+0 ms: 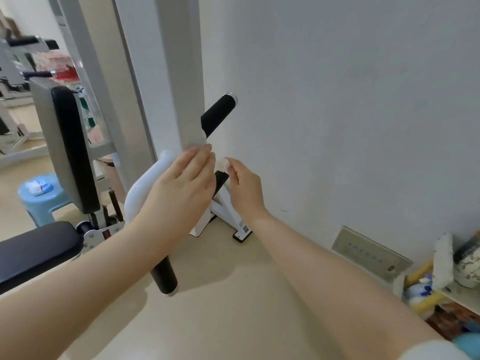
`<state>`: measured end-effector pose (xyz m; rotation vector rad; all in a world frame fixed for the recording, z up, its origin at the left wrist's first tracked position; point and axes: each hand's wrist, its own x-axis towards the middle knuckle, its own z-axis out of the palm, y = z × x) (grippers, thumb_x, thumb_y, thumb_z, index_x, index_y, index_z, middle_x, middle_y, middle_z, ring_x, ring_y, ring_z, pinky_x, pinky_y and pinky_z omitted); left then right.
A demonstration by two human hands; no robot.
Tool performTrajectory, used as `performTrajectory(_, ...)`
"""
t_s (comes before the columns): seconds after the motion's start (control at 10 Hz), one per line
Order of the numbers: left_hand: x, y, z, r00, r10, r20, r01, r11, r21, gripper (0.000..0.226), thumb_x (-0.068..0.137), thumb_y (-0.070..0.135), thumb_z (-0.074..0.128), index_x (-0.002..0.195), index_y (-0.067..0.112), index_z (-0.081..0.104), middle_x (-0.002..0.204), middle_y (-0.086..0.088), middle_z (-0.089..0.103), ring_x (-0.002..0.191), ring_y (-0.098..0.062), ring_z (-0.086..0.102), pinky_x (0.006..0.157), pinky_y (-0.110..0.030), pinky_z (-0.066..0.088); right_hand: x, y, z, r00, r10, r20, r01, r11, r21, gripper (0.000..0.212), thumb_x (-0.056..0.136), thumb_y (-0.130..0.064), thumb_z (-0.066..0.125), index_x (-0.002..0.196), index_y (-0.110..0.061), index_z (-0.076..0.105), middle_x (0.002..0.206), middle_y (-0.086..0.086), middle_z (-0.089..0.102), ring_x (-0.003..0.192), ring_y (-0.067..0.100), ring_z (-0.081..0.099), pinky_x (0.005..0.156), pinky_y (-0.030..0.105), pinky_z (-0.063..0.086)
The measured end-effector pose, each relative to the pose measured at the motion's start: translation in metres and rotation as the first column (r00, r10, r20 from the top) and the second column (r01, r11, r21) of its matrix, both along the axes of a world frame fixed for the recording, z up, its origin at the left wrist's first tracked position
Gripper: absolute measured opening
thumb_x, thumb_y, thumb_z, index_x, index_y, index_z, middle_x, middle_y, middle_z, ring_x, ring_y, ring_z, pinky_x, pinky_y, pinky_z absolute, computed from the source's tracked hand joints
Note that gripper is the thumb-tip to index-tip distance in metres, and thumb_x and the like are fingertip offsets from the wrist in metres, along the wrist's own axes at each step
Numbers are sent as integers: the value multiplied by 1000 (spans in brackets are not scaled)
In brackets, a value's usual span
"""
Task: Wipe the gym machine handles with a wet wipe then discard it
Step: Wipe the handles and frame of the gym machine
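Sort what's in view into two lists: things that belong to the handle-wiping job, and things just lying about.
Job: wet wipe, pinched by right hand; upper black handle; lower black handle; left hand on the white bar.

Lying about: blue stool; paint roller; seat pad.

A round light-blue plastic stool point(39, 196) is seen at the left on the beige floor point(220, 294). A beige rectangular wall plate point(371, 252) is set low on the white wall point(350, 100).

A small white wipe point(223, 162) sits bunched at the right fingers point(233, 168). Two black handles — one point(218, 113) angled up above the fingers, one point(165, 275) hanging below the left wrist.
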<state>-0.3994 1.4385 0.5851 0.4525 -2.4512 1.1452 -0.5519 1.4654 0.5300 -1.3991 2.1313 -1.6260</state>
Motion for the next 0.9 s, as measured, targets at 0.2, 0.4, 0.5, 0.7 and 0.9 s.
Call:
performTrajectory(0.2, -1, -28, 12, 959, 96, 267, -52, 984, -168, 45, 75, 29, 43, 107, 8, 67, 119, -12, 64, 124, -31, 50, 108, -42, 25, 5, -29, -25, 819, 270, -506, -159, 954, 253, 18, 76, 14, 59, 88, 1, 62, 83, 17, 64, 73, 29, 62, 68, 32, 51)
performTrajectory(0.4, -2, -46, 15, 912, 82, 403, -67, 996, -52, 27, 73, 16, 49, 88, 7, 70, 98, -11, 69, 110, -34, 58, 108, -42, 33, -8, -51, -13, 885, 156, -438, -26, 957, 288, 35, 91, -1, 38, 124, -3, 51, 129, 17, 52, 117, 33, 48, 96, 37, 39)
performTrajectory(0.5, -5, -61, 1, 970, -92, 226, 66, 990, 123, 24, 62, 2, 55, 78, -10, 68, 91, -28, 66, 91, -40, 64, 88, -44, 45, 16, -51, -6, 807, 388, -445, -193, 886, 422, 28, 89, 8, 41, 114, 10, 54, 114, 27, 56, 105, 37, 51, 85, 37, 36)
performTrajectory(0.7, 10, -63, 16, 937, -231, 261, 169, 956, 239, 50, 76, 2, 22, 71, 7, 72, 83, -9, 70, 96, -30, 66, 102, -38, 42, -4, -70, -13, 910, 140, -391, -86, 985, 152, 28, 88, 6, 39, 96, -11, 60, 80, 4, 50, 67, 16, 45, 75, 17, 40)
performTrajectory(0.9, 4, -61, 2, 948, -121, 295, 54, 973, 225, 37, 80, -1, 33, 84, -8, 69, 96, -25, 67, 97, -39, 63, 99, -41, 35, -6, -67, -11, 787, 281, -549, -228, 960, 165, 20, 75, 14, 47, 84, 3, 60, 71, -2, 53, 62, 9, 46, 79, 17, 43)
